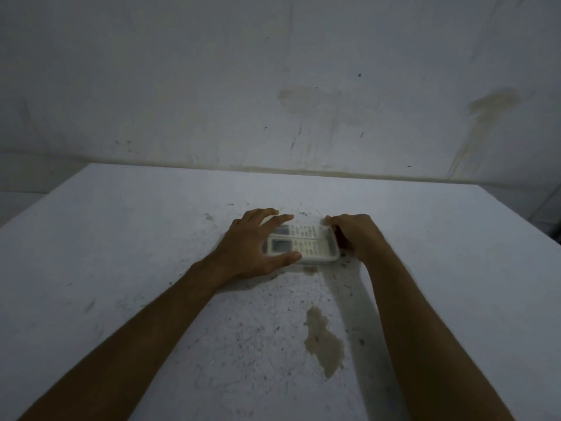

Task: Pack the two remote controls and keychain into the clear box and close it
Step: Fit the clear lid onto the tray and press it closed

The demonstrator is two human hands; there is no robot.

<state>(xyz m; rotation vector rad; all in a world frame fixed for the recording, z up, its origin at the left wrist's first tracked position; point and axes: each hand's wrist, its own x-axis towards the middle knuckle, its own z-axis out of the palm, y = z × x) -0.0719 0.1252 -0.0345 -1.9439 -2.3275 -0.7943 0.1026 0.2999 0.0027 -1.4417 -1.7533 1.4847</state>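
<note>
A clear box (332,256) lies flat in the middle of the white table, lid on top. Through the lid I see two white remote controls side by side, the far remote (303,230) and the near remote (306,247), each with a grey screen at the left end. My left hand (249,247) spans the box's left end, fingers spread over the far edge and thumb on the near edge. At the right end my right hand (353,235) curls around the box, fingers bent on its corner. The keychain is not visible.
The white table (121,268) is speckled with dark flecks and has a brownish stain (323,341) in front of the box. A stained white wall (273,86) rises right behind the table's far edge.
</note>
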